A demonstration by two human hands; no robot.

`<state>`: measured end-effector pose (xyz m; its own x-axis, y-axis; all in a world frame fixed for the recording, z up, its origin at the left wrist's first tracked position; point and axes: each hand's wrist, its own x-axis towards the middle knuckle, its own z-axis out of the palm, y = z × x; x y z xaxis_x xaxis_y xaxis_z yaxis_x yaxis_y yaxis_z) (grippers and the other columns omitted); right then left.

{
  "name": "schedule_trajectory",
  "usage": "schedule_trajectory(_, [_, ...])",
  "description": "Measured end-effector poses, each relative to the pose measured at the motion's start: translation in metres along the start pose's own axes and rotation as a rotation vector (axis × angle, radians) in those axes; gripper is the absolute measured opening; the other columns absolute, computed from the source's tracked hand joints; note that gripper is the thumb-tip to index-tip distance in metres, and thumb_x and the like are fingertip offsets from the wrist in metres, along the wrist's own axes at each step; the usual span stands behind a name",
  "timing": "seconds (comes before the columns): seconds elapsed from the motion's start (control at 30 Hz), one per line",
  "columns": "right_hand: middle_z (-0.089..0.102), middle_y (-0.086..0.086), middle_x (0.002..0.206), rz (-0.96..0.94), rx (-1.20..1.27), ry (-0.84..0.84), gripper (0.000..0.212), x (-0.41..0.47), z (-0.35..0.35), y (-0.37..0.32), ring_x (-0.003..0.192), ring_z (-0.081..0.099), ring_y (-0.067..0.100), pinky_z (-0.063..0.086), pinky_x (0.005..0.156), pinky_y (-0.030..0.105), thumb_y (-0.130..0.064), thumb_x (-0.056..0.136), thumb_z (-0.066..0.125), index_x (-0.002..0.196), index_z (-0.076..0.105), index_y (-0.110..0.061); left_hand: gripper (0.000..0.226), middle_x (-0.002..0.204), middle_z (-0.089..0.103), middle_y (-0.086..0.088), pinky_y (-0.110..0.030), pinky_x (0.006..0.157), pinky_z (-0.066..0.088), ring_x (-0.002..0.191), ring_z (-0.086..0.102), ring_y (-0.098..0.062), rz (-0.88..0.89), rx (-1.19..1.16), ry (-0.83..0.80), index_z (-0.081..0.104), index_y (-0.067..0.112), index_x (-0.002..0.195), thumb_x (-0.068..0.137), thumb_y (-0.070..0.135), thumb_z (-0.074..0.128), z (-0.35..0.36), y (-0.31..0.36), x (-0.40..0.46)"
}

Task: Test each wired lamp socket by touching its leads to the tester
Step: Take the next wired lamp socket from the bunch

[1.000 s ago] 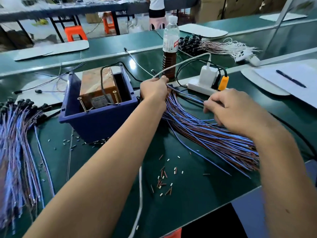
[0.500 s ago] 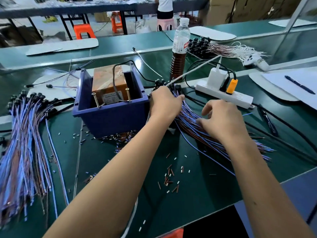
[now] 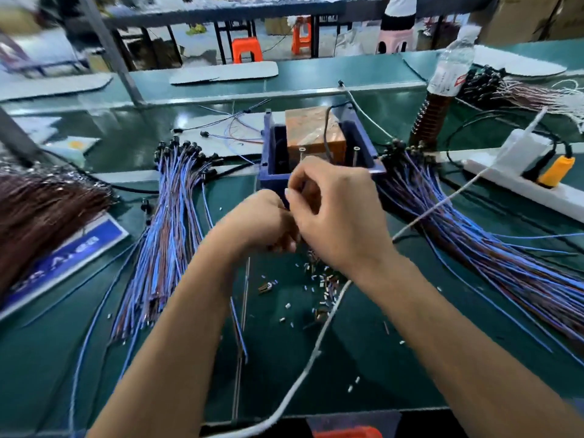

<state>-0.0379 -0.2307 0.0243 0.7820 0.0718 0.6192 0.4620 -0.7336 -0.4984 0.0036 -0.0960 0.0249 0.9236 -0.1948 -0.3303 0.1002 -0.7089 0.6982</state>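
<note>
Both hands meet just before the blue tester box [image 3: 275,181]: left hand [image 3: 265,219] fisted, right hand [image 3: 335,210] with fingers curled together, contents probably hidden by blur

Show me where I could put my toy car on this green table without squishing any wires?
Best spot: bare green mat near the front edge, between the white cable and the right wire bundle. Crowded: the left wire bundle, and the wire scraps scattered below the hands in front of the blue box.

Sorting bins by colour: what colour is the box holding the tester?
Dark blue box, clearest in the head view.
</note>
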Motion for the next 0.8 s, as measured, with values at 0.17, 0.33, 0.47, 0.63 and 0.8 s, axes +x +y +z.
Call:
schedule_trajectory(0.17, [0.072,0.006,0.081,0.047,0.047,-0.276,0.006,0.019,0.069,-0.037,0.076,0.067,0.03,0.056,0.071,0.037,-0.018,0.093,0.065,0.092,0.071,-0.015,0.02,0.089,0.067,-0.019,-0.036,0.074,0.049,0.091,0.066,-0.04,-0.2,0.372,0.625,0.07,0.006,0.093,0.084,0.021,0.062,-0.047,-0.062,0.015])
schedule_trajectory(0.33, [0.052,0.003,0.072,0.259,0.037,-0.466,0.012,0.031,0.117,-0.047,0.073,0.054,0.035,0.041,0.064,0.032,-0.012,0.088,0.061,0.079,0.056,-0.018,0.036,0.122,0.065,-0.022,-0.045,0.089,0.052,0.116,0.062,-0.043,-0.27,0.496,0.711,0.065,0.006,0.115,0.092,0.034,0.064,-0.061,-0.085,0.045])
schedule_trajectory(0.47, [0.039,0.0,0.073,0.358,0.003,-0.537,0.037,0.026,0.135,-0.05,0.071,0.045,0.033,0.038,0.066,0.033,-0.014,0.088,0.063,0.066,0.035,-0.022,0.043,0.134,0.058,-0.022,-0.047,0.097,0.05,0.128,0.051,-0.04,-0.334,0.566,0.686,0.06,0.004,0.129,0.097,0.033,0.064,-0.064,-0.091,0.063])
schedule_trajectory(0.63, [0.049,0.01,0.107,0.363,-0.048,-0.557,0.02,0.022,0.143,-0.049,0.103,0.06,0.041,0.039,0.075,0.036,-0.03,0.096,0.063,0.101,0.053,-0.014,0.022,0.122,0.066,-0.022,-0.041,0.088,0.047,0.117,0.058,-0.041,-0.262,0.482,0.666,0.063,0.006,0.108,0.095,0.023,0.058,-0.07,-0.095,0.071])
schedule_trajectory(0.8, [0.063,0.015,0.119,0.327,0.285,-0.384,0.031,0.022,0.137,-0.048,0.106,0.063,0.038,0.052,0.089,0.047,-0.024,0.104,0.054,0.132,0.054,-0.012,0.037,0.077,0.06,-0.021,-0.032,0.058,0.036,0.063,0.051,-0.028,-0.058,-0.33,0.752,0.048,0.004,0.069,0.104,0.019,0.048,-0.075,-0.08,0.071])
